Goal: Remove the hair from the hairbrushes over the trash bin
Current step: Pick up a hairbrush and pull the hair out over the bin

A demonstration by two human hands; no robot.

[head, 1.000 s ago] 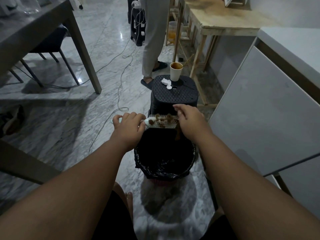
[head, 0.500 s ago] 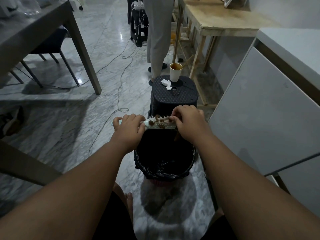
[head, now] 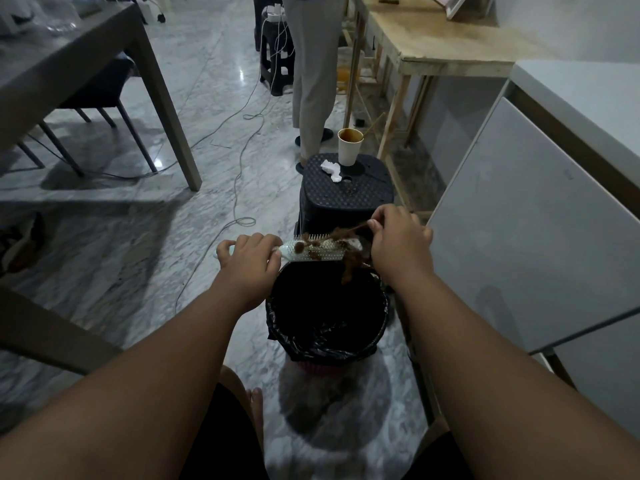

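A pale hairbrush (head: 313,252) lies level over the far rim of the trash bin (head: 284,327), which is lined with a black bag. My left hand (head: 247,261) grips the brush's handle at the left. Brown hair (head: 346,237) is tangled in the bristles, and a strand stretches from it up to the right. My right hand (head: 398,242) pinches that strand just right of the brush head. More hair hangs from the brush's right end down over the bin opening.
A black plastic stool (head: 346,194) stands right behind the bin, with a paper cup (head: 349,147) and a crumpled tissue (head: 330,169) on it. A person's legs (head: 311,81) are beyond it. White cabinet (head: 519,220) at right, grey table (head: 69,71) at left, cables on the floor.
My right hand has moved up and to the right, away from the brush head, drawing a strand of hair out of the bristles. The left hand keeps its hold on the handle.
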